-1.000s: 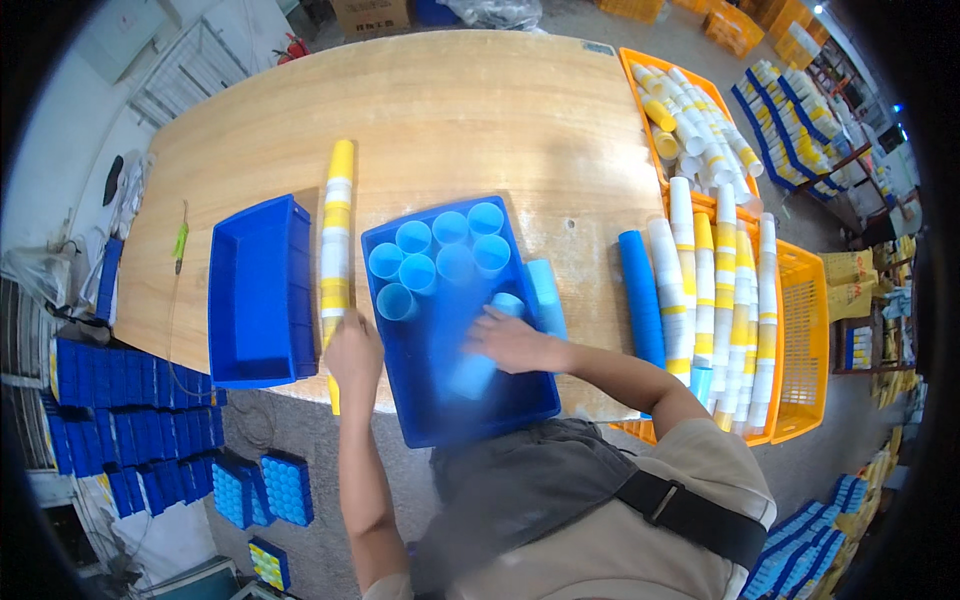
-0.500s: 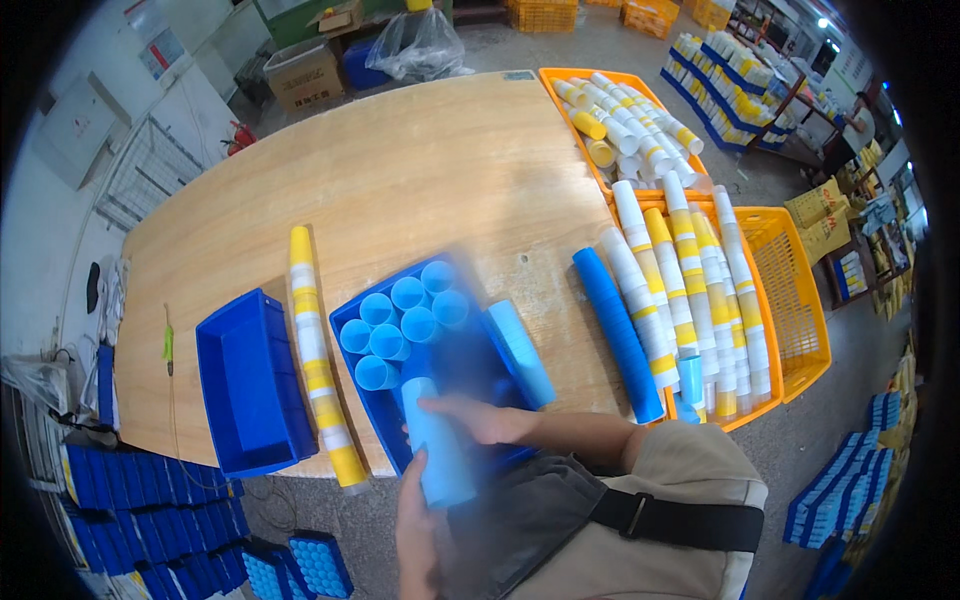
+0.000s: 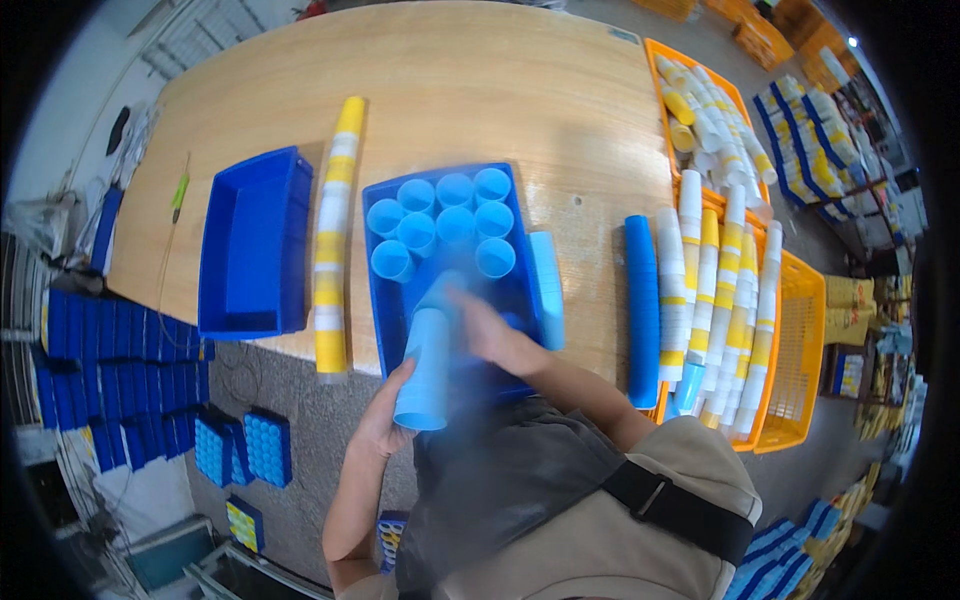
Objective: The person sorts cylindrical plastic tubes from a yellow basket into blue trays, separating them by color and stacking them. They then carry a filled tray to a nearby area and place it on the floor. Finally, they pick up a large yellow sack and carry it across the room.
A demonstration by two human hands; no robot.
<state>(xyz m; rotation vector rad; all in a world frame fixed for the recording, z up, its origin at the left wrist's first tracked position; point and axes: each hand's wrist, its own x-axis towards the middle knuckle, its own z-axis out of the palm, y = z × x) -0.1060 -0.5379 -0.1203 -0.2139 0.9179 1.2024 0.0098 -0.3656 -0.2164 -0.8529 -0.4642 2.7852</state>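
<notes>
A person leans over a wooden table (image 3: 480,90), both bare forearms rising from the lower edge of the frame. The left hand (image 3: 385,410) curls around the lower end of a light blue stack of cups (image 3: 425,365), gripping it from below and to the left. The right hand (image 3: 490,330) reaches across the stack's upper part, fingers blurred by motion; whether it clasps the stack or only rests on it cannot be told. The stack tilts, its upper end pointing into a blue tray (image 3: 385,290) that sits at the near edge of the table, its lower end hanging out over the tray's front rim.

Inside the tray, 8 light blue cups (image 3: 445,225) stand upright in rows against the far wall, open mouths up; the near half of the tray is hidden by the hands. A pale blue sleeve of cups (image 3: 547,290) lies just beside the tray's right wall. To the left, a long yellow-and-white cup column (image 3: 335,235) lies flat between the tray and an open blue bin (image 3: 250,245), with a narrow strip of bare wood on either side. A dark blue cup column (image 3: 641,295) lies to the right, near the orange crates (image 3: 790,370) loaded with more yellow-and-white columns.

The far half of the table is bare wood. A green-handled tool (image 3: 178,195) lies near the left edge.
</notes>
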